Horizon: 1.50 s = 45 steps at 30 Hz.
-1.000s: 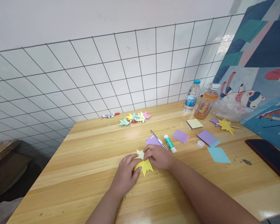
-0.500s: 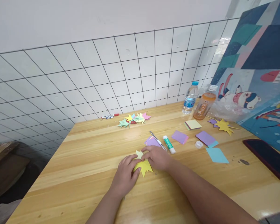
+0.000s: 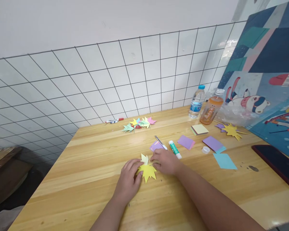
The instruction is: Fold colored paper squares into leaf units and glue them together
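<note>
A yellow paper leaf [image 3: 148, 172] with pointed, jagged edges lies on the wooden table in front of me. A pale yellow paper piece [image 3: 144, 158] with a notched top sticks out at its far side. My left hand [image 3: 128, 179] has the leaf's left edge between thumb and fingers, against the table. At the upper right edge, my right hand [image 3: 167, 162] rests with bent fingers slightly apart, and nothing shows in them. Just beyond it are a craft knife [image 3: 161, 142], partly over a purple paper [image 3: 155, 146], and a green-and-white glue stick [image 3: 174, 149].
Several colourful paper leaves [image 3: 139, 123] and markers [image 3: 114, 120] lie near the wall. To the right are sticky-note stacks [image 3: 186, 141], a blue sheet [image 3: 224, 161], a white cap [image 3: 205, 149], a water bottle [image 3: 197, 102], an orange drink bottle [image 3: 211, 110] and a dark phone [image 3: 275, 163].
My right hand has drawn back a little to the right from the pale piece, uncovering more of it and the leaf. My left hand stays at the leaf's left edge.
</note>
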### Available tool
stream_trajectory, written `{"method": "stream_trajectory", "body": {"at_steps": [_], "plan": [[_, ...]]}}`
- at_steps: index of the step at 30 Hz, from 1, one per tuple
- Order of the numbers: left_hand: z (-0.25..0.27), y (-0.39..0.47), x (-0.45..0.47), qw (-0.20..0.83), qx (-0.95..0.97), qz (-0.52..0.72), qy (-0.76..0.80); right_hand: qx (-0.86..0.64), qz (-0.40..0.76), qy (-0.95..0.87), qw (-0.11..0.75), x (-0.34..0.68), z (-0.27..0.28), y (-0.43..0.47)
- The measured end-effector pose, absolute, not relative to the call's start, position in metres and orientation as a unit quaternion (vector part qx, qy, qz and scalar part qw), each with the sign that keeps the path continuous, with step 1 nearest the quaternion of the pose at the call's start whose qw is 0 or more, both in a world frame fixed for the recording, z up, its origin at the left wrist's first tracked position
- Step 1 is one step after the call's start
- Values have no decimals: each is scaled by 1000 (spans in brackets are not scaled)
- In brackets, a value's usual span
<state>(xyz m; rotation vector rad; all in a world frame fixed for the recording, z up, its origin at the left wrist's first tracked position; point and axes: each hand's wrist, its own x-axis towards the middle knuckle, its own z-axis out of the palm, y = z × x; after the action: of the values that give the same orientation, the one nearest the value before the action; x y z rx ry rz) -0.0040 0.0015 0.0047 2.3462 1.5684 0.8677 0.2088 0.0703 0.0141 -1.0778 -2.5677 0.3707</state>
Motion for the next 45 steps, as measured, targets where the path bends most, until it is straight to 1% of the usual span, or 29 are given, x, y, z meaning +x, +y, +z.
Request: {"method": "stream_trajectory", "body": {"at_steps": [6,10,14,16,21,26,30,34,37,39,45], "plan": [[2,6,-12,133,688,387,599,-374,117,-906,159,204,18,69],[-1,8,-21,193,571,468,646,-363,135,-904,182,203,21,69],[1,10,-23,257,498,504,658,-350,152,-898,217,204,21,69],[3,10,-23,272,474,519,657,-355,168,-887,242,204,20,69],[3,14,-23,291,443,546,649,-427,233,-817,310,200,22,68],[-2,16,-27,293,464,539,639,-473,325,-708,411,192,38,77],[-7,17,-29,293,479,533,632,-501,313,-651,476,189,55,99],[-8,17,-29,282,493,538,623,-549,327,-572,514,185,61,136],[-7,17,-28,263,512,533,620,-581,305,-547,520,181,59,163],[-7,17,-27,247,530,524,619,-612,292,-532,507,179,55,178],[-4,16,-22,199,586,481,621,-686,273,-527,420,177,40,204]]}}
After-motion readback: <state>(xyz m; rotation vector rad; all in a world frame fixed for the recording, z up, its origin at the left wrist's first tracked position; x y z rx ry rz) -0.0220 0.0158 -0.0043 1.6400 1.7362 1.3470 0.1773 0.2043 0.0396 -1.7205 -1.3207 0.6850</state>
